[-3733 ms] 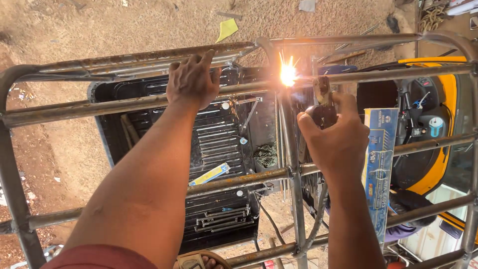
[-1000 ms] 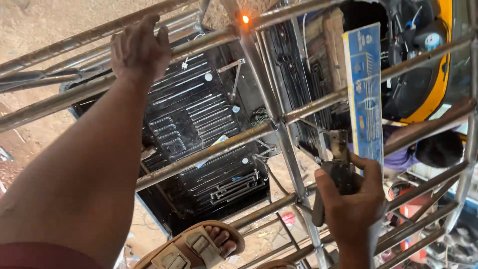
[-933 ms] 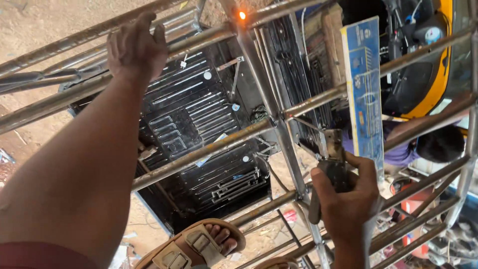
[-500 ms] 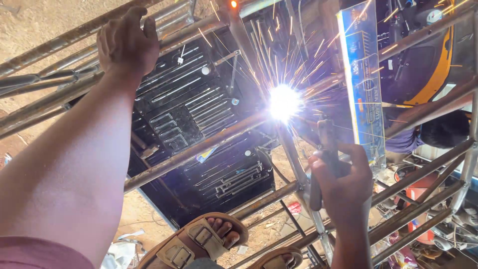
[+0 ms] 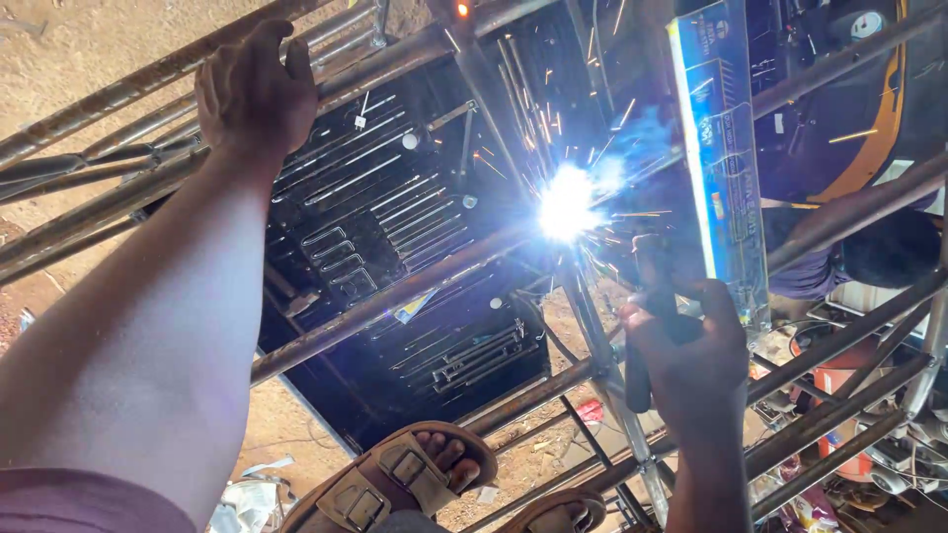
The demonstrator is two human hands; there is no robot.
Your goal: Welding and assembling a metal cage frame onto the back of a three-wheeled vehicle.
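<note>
A frame of round steel pipes (image 5: 395, 296) spans the view. My left hand (image 5: 255, 94) grips an upper pipe of it at the top left. My right hand (image 5: 691, 350) is closed around a dark welding electrode holder (image 5: 652, 326) at the lower right. Its tip meets a pipe joint, where a bright white arc (image 5: 565, 204) burns and throws sparks and bluish smoke. An earlier weld spot (image 5: 462, 9) glows orange at the top. A long blue box (image 5: 721, 158) stands tilted against the frame just right of the arc.
Below the frame lies a black ribbed metal panel (image 5: 395, 227) on sandy ground. My sandalled feet (image 5: 405, 479) show at the bottom. A yellow and black machine (image 5: 869, 89) sits at the upper right, with scrap and containers (image 5: 849, 444) at the lower right.
The arc moved from the upper joint to a lower one, where it now burns. My right hand came down with the holder. My left hand kept its grip on the upper pipe.
</note>
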